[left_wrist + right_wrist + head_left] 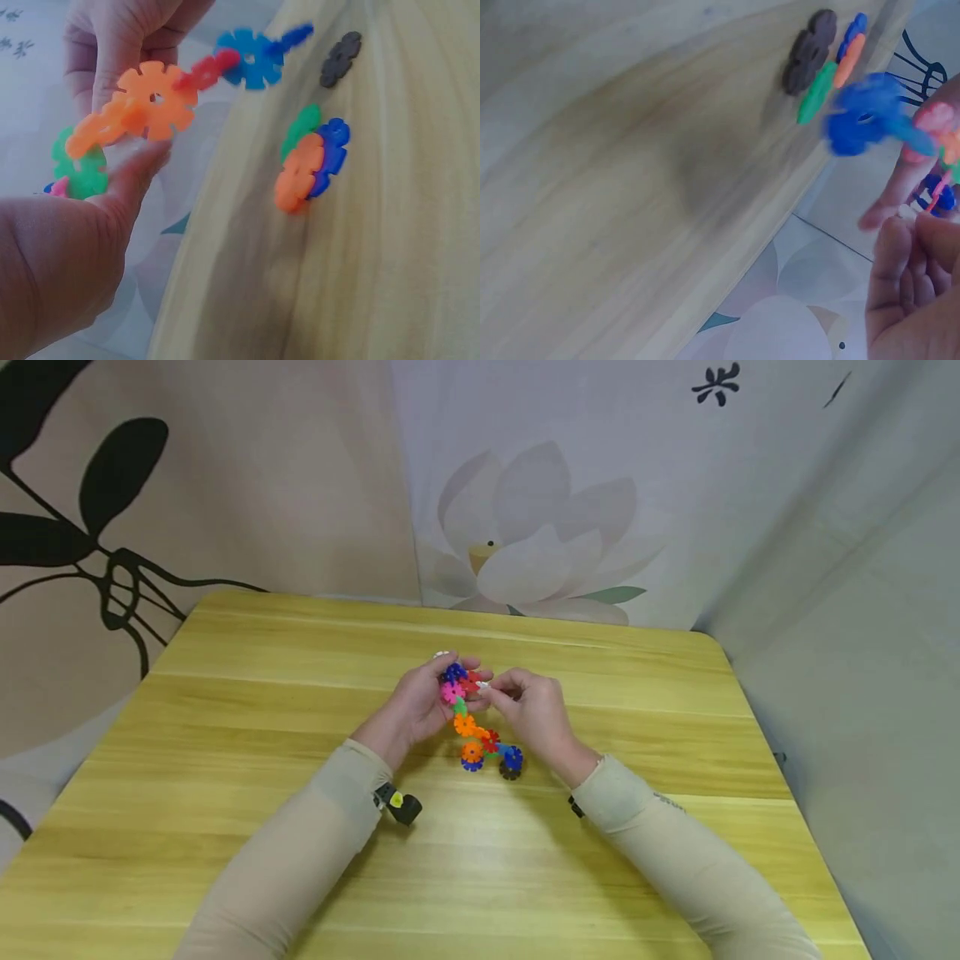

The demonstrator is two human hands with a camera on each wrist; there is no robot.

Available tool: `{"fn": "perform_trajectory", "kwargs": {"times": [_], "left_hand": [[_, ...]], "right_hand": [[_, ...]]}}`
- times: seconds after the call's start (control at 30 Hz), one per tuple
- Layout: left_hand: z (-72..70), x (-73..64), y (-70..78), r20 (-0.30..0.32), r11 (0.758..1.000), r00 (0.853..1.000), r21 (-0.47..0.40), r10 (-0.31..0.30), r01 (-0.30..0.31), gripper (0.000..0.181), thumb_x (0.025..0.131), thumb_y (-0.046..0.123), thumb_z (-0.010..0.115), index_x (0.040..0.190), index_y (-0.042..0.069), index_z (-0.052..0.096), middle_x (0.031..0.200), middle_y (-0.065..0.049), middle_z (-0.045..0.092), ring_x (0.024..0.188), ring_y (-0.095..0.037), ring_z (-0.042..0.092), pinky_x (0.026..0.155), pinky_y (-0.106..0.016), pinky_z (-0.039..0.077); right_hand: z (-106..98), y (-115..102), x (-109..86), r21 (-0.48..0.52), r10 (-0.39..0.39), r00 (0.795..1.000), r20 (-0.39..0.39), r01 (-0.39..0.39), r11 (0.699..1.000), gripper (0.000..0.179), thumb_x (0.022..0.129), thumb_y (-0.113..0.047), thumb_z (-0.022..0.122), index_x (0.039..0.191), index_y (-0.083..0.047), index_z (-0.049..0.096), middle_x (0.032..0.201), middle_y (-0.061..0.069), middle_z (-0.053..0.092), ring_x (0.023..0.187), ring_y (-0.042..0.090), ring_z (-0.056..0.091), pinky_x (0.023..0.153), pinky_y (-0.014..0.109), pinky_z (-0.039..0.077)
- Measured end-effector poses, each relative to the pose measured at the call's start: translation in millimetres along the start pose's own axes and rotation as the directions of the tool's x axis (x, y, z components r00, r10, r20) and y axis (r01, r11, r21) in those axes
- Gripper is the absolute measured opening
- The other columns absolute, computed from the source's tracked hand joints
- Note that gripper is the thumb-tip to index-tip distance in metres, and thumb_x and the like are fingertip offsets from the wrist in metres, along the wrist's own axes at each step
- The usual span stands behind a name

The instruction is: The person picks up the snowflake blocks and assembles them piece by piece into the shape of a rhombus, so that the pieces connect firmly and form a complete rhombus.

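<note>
A chain of interlocking plastic flower discs (464, 725) hangs from my left hand (416, 702), which grips its upper part between thumb and fingers. Pink, green, orange and red pieces run down to a light blue disc (253, 58) and a dark blue disc (861, 118) at the free end. My right hand (536, 710) pinches a small white disc (483, 686) between thumb and forefinger, right at a red disc (471, 682) near the left fingers. The left fingers partly hide the top of the chain.
On the wooden table (300, 877) below the chain lie several loose discs: a dark brown one (810, 52), a green one (817, 92), an orange one (299, 174) and a blue one (334, 156). A patterned curtain (300, 477) hangs behind the far table edge.
</note>
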State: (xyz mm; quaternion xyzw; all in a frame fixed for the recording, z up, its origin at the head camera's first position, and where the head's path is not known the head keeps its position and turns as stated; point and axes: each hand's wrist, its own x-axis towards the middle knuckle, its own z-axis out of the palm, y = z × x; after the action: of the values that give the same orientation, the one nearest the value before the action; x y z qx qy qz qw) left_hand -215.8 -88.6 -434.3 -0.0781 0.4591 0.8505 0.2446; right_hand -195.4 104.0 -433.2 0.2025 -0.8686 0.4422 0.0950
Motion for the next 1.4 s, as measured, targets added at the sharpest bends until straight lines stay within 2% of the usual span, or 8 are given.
{"fn": "perform_trajectory", "kwargs": {"times": [0.27,0.43,0.67,0.77,0.93,1.13,1.2,1.4], "left_hand": [[-3.9,0.5,-7.7,0.089,0.993,0.989,-0.005,-0.118,0.119,0.063,0.116,0.048,0.036,0.148,-0.006,0.043,0.106,-0.012,0.078,0.098,-0.027,0.079,0.099,-0.048,0.066],[-7.3,0.9,-11.1,0.126,0.993,0.985,0.013,-0.116,0.116,0.056,0.116,0.046,0.036,0.139,-0.003,0.05,0.111,-0.014,0.077,0.106,-0.03,0.079,0.097,-0.047,0.066],[-19.6,-5.4,2.9,0.116,0.998,0.992,-0.03,-0.047,0.05,0.069,0.117,0.044,0.035,0.163,-0.007,0.027,0.14,-0.025,0.065,0.139,-0.045,0.059,0.108,-0.052,0.055],[-24.8,-9.2,10.7,0.113,0.998,0.993,-0.04,-0.037,0.042,0.071,0.117,0.045,0.036,0.165,-0.005,0.023,0.15,-0.029,0.057,0.143,-0.046,0.054,0.109,-0.054,0.053],[-30.1,-12.9,20.1,0.14,0.998,0.99,-0.055,-0.032,0.041,0.074,0.116,0.048,0.036,0.166,-0.005,0.019,0.137,-0.025,0.069,0.136,-0.041,0.061,0.107,-0.052,0.055],[-31.6,-14.3,27.2,0.153,0.993,0.987,-0.103,-0.042,0.058,0.074,0.116,0.049,0.038,0.164,-0.005,0.022,0.128,-0.019,0.074,0.126,-0.04,0.071,0.103,-0.047,0.057],[-32.1,-14.4,27.5,0.142,0.991,0.989,-0.118,-0.042,0.059,0.075,0.115,0.05,0.039,0.164,-0.005,0.022,0.129,-0.02,0.073,0.121,-0.038,0.074,0.102,-0.045,0.059],[-31.4,-13.1,23.1,0.07,0.991,0.996,-0.12,-0.051,0.06,0.08,0.113,0.051,0.045,0.168,0.0,0.017,0.146,-0.027,0.06,0.112,-0.034,0.079,0.098,-0.04,0.063]], "right_hand": [[0,3,0.4,-0.083,-0.002,1.0,0.007,0.003,0.997,0.011,0.096,-0.016,0.082,0.093,-0.005,0.08,0.088,0.008,0.082,0.071,0.016,0.073,0.067,0.029,0.066],[0,4,1.5,-0.118,-0.015,1.0,0.022,0.017,0.993,0.014,0.097,-0.018,0.082,0.093,-0.005,0.08,0.087,0.007,0.082,0.067,0.015,0.07,0.06,0.024,0.061],[-15,11,13.6,-0.134,0.112,0.992,0.056,-0.104,0.986,0.027,0.107,-0.027,0.068,0.117,-0.004,0.078,0.1,0.011,0.08,0.079,0.021,0.068,0.071,0.034,0.062],[-20,20,17.5,-0.234,0.215,0.956,0.201,-0.166,0.958,0.028,0.111,-0.024,0.061,0.125,-0.004,0.075,0.112,0.013,0.079,0.093,0.026,0.071,0.085,0.042,0.065],[-18,36,18.4,-0.302,0.241,0.832,0.499,-0.094,0.949,0.028,0.111,-0.02,0.06,0.133,-0.008,0.073,0.134,0.009,0.076,0.126,0.027,0.07,0.114,0.046,0.057],[-17,40,14.4,-0.236,0.148,0.709,0.69,0.028,0.971,0.035,0.096,-0.02,0.082,0.13,-0.015,0.078,0.124,0.003,0.074,0.108,0.019,0.066,0.101,0.035,0.059],[-17,39,12.6,-0.233,0.139,0.693,0.708,0.043,0.971,0.035,0.09,-0.021,0.088,0.124,-0.015,0.081,0.119,0.002,0.072,0.101,0.016,0.062,0.091,0.031,0.057],[-14,39,9.2,-0.242,0.159,0.694,0.702,0.023,0.97,0.023,0.088,-0.021,0.091,0.104,-0.014,0.077,0.098,-0.001,0.068,0.087,0.015,0.058,0.077,0.027,0.053]]}}
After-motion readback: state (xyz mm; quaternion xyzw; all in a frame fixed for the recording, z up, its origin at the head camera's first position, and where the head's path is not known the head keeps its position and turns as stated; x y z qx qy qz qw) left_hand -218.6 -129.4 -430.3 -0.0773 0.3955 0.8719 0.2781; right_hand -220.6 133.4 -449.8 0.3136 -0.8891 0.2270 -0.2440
